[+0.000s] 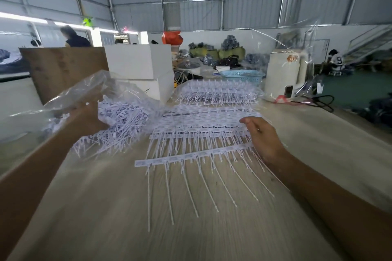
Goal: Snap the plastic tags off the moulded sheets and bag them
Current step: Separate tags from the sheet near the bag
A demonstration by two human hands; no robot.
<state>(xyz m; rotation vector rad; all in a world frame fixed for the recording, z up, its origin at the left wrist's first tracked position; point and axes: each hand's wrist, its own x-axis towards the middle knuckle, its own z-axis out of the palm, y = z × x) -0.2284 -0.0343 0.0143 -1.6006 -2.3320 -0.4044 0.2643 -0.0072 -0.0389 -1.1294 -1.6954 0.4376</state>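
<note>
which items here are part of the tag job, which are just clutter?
Job: clear plastic bag of loose white tags, white moulded tag sheets, left hand, right hand.
Clutter: blue plastic basket, white boxes, brown board.

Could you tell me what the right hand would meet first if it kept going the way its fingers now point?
The right hand points up and leftward across the moulded sheets it already rests on. Going on, it would probably slide over those rows and next reach the farther stack of sheets, though depth is unclear.
</note>
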